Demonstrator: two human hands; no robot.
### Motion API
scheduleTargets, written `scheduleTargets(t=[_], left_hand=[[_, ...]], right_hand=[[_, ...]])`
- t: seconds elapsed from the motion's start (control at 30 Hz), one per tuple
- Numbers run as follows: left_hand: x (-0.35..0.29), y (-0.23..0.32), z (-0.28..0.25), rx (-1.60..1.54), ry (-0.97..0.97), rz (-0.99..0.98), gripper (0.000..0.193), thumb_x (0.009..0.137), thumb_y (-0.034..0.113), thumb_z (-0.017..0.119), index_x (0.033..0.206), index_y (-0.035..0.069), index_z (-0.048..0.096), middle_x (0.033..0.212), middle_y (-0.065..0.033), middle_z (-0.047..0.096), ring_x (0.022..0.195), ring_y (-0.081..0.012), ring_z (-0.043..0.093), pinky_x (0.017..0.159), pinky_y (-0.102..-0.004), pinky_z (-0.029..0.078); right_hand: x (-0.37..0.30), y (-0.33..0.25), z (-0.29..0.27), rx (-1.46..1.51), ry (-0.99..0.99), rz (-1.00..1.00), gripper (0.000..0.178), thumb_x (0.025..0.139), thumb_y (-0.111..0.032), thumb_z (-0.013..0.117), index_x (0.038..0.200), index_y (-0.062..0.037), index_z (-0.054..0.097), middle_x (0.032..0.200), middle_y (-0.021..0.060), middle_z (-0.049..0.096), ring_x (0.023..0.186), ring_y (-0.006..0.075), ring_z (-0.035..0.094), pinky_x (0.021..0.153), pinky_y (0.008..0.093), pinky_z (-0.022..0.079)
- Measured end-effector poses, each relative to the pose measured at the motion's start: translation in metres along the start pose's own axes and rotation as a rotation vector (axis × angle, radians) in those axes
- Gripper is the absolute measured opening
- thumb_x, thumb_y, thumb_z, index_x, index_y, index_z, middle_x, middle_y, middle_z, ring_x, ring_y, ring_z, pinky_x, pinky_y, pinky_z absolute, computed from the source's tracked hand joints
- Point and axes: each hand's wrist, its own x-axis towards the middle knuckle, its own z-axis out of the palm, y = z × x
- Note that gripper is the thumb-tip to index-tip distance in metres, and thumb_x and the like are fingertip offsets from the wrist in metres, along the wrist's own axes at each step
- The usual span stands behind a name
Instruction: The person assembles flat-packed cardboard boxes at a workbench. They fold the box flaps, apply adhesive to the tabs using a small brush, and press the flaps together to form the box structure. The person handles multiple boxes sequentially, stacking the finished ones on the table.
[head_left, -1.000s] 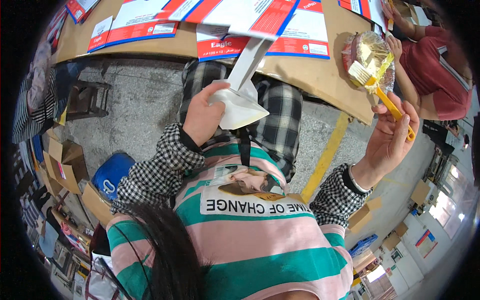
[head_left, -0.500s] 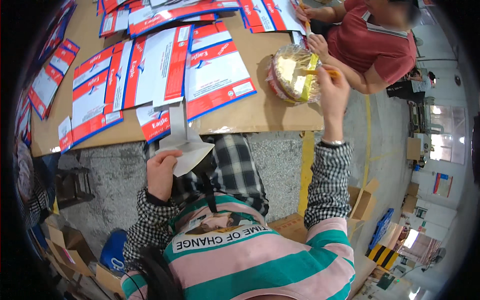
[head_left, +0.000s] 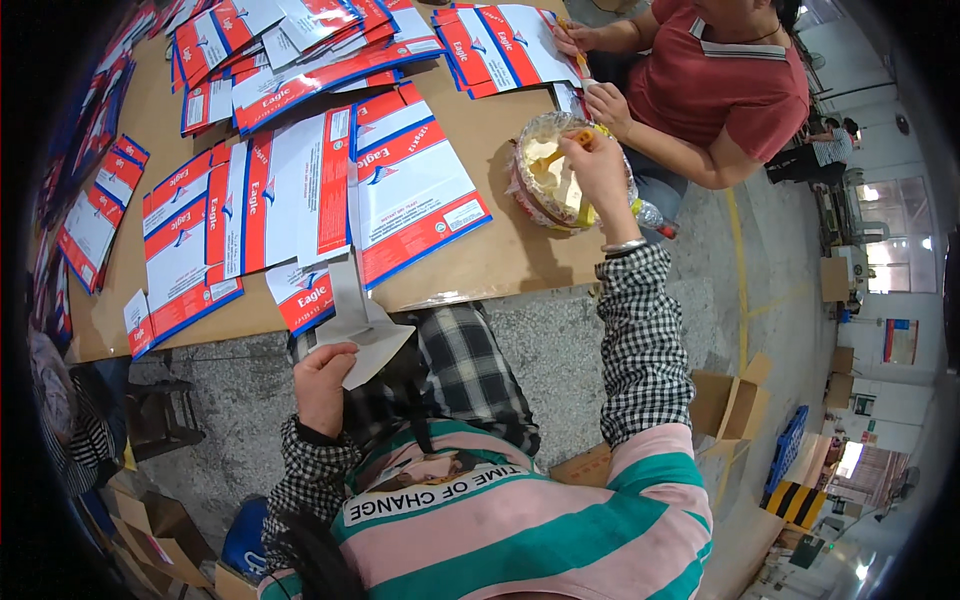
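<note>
My left hand (head_left: 325,388) is closed on the edge of a grey-white flap (head_left: 352,335) of a printed carton blank, which hangs over the table edge toward my lap. Over a round, plastic-wrapped tub (head_left: 523,197), my right hand (head_left: 600,168) grips a yellow spreading tool (head_left: 553,158). Its lower end reaches into the pale cream paste (head_left: 565,190); whether it is a brush or a spatula I cannot tell. Red, white and blue carton blanks (head_left: 415,190) lie overlapped on the table just beyond my left hand.
More blanks are piled at the far side of the brown table (head_left: 440,285). Across the corner, a person in a red shirt (head_left: 735,90) works on blanks with a yellow-handled tool. A clear bottle (head_left: 650,218) stands beside the tub. An open cardboard box (head_left: 730,405) sits on the floor at right.
My right hand has moved the yellow tool from the tub's right side further in over the paste. My left hand keeps its hold on the flap. The whole view has shifted slightly.
</note>
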Motion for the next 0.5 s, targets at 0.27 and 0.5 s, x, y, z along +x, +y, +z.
scheduleTargets(t=[0.27,0.5], left_hand=[[-0.002,0.0,0.006,-0.016,-0.002,-0.018,0.018,0.08,0.004,0.059,0.093,-0.005,0.068,0.085,-0.0042,0.065,0.077,-0.0101,0.057,0.072,-0.0215,0.044],[-0.004,-0.005,0.002,-0.012,0.021,-0.02,0.019,0.079,0.003,0.059,0.093,-0.006,0.067,0.085,-0.0047,0.065,0.076,-0.0107,0.057,0.072,-0.022,0.045]], right_hand=[[-0.001,0.01,0.002,-0.209,-0.106,0.043,0.016,0.082,-0.015,0.064,0.085,0.0008,0.066,0.068,0.0073,0.064,0.063,0.0114,0.058,0.06,0.0279,0.046],[0.005,-0.005,-0.016,0.115,-0.033,0.032,0.016,0.082,-0.015,0.066,0.087,0.0001,0.067,0.071,0.0036,0.064,0.062,0.0084,0.056,0.059,0.0251,0.045]])
